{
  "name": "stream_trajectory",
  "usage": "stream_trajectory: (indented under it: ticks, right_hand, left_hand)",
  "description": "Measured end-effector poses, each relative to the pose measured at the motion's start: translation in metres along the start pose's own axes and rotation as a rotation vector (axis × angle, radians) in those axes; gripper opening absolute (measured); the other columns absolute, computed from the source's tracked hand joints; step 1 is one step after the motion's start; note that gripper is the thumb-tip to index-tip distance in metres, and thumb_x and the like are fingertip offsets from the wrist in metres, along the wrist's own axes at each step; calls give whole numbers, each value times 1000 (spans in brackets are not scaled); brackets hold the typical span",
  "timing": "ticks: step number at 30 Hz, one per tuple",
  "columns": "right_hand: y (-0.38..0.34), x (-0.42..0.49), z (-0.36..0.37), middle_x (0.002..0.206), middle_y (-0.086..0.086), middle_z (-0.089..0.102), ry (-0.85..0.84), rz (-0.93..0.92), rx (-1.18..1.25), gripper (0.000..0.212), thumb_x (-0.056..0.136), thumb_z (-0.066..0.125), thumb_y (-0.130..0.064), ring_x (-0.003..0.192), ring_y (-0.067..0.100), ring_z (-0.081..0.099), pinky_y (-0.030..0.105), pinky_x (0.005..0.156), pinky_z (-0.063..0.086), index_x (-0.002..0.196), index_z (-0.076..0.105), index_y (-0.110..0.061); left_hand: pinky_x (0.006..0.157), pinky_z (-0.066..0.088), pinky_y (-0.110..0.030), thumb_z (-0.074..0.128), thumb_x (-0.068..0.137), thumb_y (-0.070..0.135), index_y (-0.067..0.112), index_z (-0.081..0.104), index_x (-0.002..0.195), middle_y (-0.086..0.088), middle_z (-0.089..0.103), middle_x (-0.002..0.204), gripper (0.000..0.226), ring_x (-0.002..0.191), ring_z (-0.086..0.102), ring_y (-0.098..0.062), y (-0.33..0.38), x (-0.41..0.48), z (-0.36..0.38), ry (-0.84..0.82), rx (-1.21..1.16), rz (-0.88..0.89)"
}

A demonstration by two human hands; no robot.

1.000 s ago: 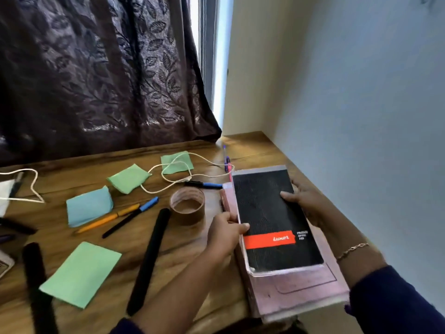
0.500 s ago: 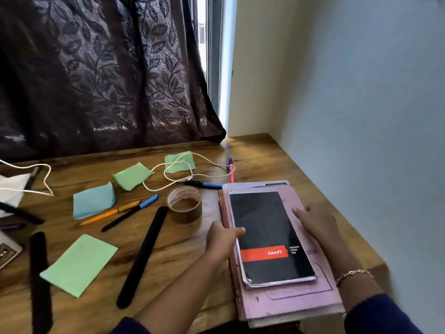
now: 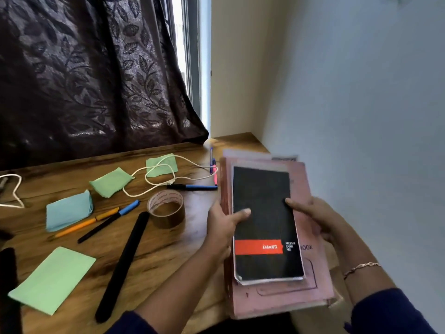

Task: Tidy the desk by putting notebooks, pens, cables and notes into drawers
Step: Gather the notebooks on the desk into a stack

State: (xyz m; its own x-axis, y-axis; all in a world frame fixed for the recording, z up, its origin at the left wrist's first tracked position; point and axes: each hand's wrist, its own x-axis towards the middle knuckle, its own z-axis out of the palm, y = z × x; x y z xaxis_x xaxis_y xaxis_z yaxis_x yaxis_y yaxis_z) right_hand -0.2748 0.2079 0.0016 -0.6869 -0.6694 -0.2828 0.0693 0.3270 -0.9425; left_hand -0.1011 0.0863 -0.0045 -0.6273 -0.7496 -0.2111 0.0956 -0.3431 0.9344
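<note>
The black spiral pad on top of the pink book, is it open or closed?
Closed. The black spiral pad shows its whole front cover with the red band, lying flat on the pink book, no pages showing.

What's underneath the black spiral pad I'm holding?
The black spiral pad lies on a larger pink notebook. Another book's edge peeks out at the far end beneath it. How many more lie under that is hidden.

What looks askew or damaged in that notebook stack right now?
The black pad sits slightly crooked on the pink notebook, and its near left corner looks bent, with pages showing. Both hands grip the stack: left hand, right hand.
</note>
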Motion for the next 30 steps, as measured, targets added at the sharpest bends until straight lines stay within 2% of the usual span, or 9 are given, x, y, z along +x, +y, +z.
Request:
stream_trajectory:
  ticks: [5,7,11,16,21,23,25,28,30]
  right_hand:
    - [-50,-21,-22,111,4,58,234,-369,88,82,55,83,-28,95,22,59,38,80,51,123,41,-9]
    - [-67,-28,-25,106,0,56,250,-489,45,81,57,82,-28,93,17,58,28,74,50,124,41,-9]
    - [-61,-28,-25,113,3,56,233,-502,61,76,59,74,-32,104,23,57,31,80,50,124,41,-11]
    - [-38,-23,-15,111,-2,54,249,-454,-45,73,56,75,-37,97,13,57,23,72,48,119,42,-21]
    - [-67,-2,-31,109,2,58,251,-353,-103,61,71,77,-16,91,17,58,31,80,48,121,45,-9]
    - [-71,11,-35,103,8,63,212,-285,-118,51,70,77,-13,85,17,60,23,77,48,113,51,-6]
    - [-68,26,-35,82,0,60,201,-212,-237,32,73,76,-13,69,9,54,8,57,43,95,53,-10]
    - [-53,52,-32,65,-3,48,217,-106,-413,33,74,76,-19,60,10,44,20,46,32,66,45,-16]
    - [-40,68,-31,72,5,54,252,-56,-531,36,72,78,-26,68,21,47,28,50,28,67,45,-14]
  left_hand:
    - [81,55,-30,68,73,-1,17,56,104,-7,68,102,38,96,66,-19,49,-6,15,-211,14,403]
    - [88,53,-33,67,71,7,20,53,106,-10,65,105,40,100,64,-21,59,-6,21,-217,90,556]
    - [84,51,-22,67,74,12,30,47,107,-7,61,105,42,100,61,-13,45,-7,20,-183,245,681]
    - [87,50,-22,68,74,18,32,46,106,15,61,104,42,100,61,1,18,-3,10,-96,270,578]
    - [95,49,-40,72,70,14,24,45,110,-9,62,117,49,108,61,-22,22,15,28,-76,64,400]
    - [96,48,-46,73,64,18,22,43,107,-11,61,119,52,107,61,-27,13,27,38,-16,34,258]
    - [97,46,-47,76,69,15,19,37,106,-11,58,123,54,108,59,-28,1,38,44,67,115,144]
    - [100,43,-44,75,75,10,13,31,110,-11,49,131,56,115,53,-29,-18,51,47,123,282,5]
    - [103,41,-43,74,74,8,7,27,123,-14,42,137,68,121,47,-30,-28,59,47,78,357,-91]
